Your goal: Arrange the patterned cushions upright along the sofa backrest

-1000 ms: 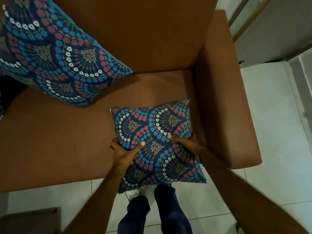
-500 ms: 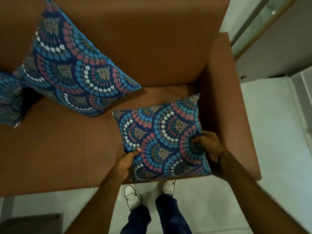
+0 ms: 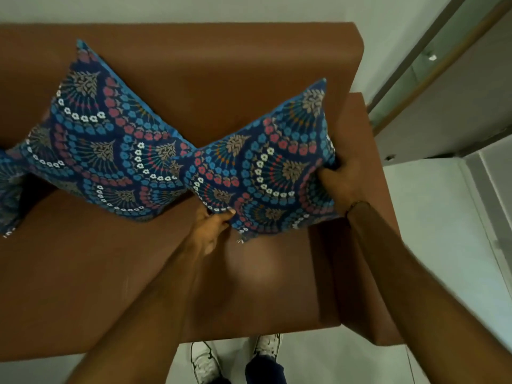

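A: Held cushion [image 3: 266, 167], corner-up against the sofa backrest [image 3: 210, 76], at the right end beside the armrest [image 3: 363, 189]; its left corner meets or overlaps the neighbouring cushion [image 3: 102, 151], which leans on the backrest. A third cushion [image 3: 8, 189] is cut off at the left edge. What is the likely fault?

B: Judged from its tilt: if let go as it stands, it may slump forward onto the seat [image 3: 110, 273] or roll onto a flat edge. Pushing it leftward could also knock the neighbour out of its lean

A: Pose of the hands?

B: Left hand [image 3: 210, 231], arm reaching over the seat, thumb and fingers pinching the lower edge. Right hand [image 3: 339, 181], wrist bent near the armrest, fingers curled into the right side and bunching the fabric. Both arms extended forward, with the person's shoes [image 3: 235, 356] below the seat's front edge
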`<state>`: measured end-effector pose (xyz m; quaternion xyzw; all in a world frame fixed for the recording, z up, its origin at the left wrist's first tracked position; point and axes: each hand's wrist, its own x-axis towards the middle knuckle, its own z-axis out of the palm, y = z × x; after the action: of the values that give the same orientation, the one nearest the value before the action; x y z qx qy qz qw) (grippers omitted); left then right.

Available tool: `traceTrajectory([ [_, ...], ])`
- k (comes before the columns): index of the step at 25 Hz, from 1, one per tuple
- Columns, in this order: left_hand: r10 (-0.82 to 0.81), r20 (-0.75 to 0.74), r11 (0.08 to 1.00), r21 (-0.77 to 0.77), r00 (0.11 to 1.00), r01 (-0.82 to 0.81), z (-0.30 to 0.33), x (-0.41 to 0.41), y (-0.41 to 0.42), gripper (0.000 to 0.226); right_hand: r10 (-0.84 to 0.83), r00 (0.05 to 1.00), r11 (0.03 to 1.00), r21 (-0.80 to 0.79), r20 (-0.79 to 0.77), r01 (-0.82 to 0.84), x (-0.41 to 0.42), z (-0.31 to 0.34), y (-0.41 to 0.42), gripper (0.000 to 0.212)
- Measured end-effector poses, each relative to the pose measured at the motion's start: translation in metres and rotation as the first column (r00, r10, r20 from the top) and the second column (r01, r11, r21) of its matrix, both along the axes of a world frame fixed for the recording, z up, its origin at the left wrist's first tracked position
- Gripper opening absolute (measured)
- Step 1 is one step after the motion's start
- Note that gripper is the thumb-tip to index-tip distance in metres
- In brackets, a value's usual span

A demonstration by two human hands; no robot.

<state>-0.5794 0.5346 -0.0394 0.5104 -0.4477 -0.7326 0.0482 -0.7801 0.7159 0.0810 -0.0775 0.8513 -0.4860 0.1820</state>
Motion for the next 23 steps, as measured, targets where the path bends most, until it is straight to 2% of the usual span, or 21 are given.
traceTrajectory([
  [4, -0.056, -0.017, 0.998, -0.024, 0.998, 0.055, -0.013, -0.05, -0.022, 0.04, 0.019, 0.999, 1.0, 0.012, -0.04, -0.019, -0.04, 0.006, -0.037, 0.038],
  [6, -0.046, -0.047, 0.999, -0.015, 0.998, 0.046, -0.022, -0.069, -0.026, 0.032, 0.052, 0.992, 0.998, 0.051, -0.115, -0.046, -0.05, 0.016, -0.046, 0.034],
  [10, -0.189, -0.045, 0.981, 0.024, 0.981, 0.191, -0.037, -0.083, -0.03, 0.031, 0.146, 0.98, 0.98, 0.155, -0.134, -0.125, -0.062, 0.031, -0.053, 0.03],
  [13, -0.281, -0.026, 0.958, 0.045, 0.959, 0.282, -0.035, -0.074, -0.033, 0.031, 0.155, 0.975, 0.97, 0.211, -0.159, -0.12, -0.065, 0.034, -0.055, 0.028],
  [15, -0.3, 0.018, 0.954, -0.02, 0.954, 0.3, -0.035, -0.07, -0.033, 0.03, 0.159, 0.968, 0.958, 0.266, -0.193, -0.105, -0.059, 0.033, -0.053, 0.031],
  [17, -0.252, 0.07, 0.962, -0.09, 0.965, 0.258, -0.034, -0.071, -0.028, 0.016, 0.178, 0.965, 0.947, 0.299, -0.195, -0.114, -0.055, 0.029, -0.05, 0.037],
  [19, -0.247, 0.152, 0.959, -0.107, 0.957, 0.264, -0.03, -0.072, -0.023, 0.013, 0.183, 0.966, 0.944, 0.306, -0.18, -0.122, -0.051, 0.029, -0.049, 0.033],
  [21, -0.355, 0.278, 0.918, -0.078, 0.892, 0.39, -0.02, -0.065, -0.018, 0.031, 0.176, 0.965, 0.939, 0.326, -0.195, -0.106, -0.046, 0.035, -0.043, 0.023],
  [23, -0.456, 0.374, 0.848, -0.093, 0.808, 0.522, 0.0, -0.046, -0.017, 0.029, 0.152, 0.964, 0.934, 0.352, -0.221, -0.066, -0.031, 0.049, -0.035, 0.035],
])
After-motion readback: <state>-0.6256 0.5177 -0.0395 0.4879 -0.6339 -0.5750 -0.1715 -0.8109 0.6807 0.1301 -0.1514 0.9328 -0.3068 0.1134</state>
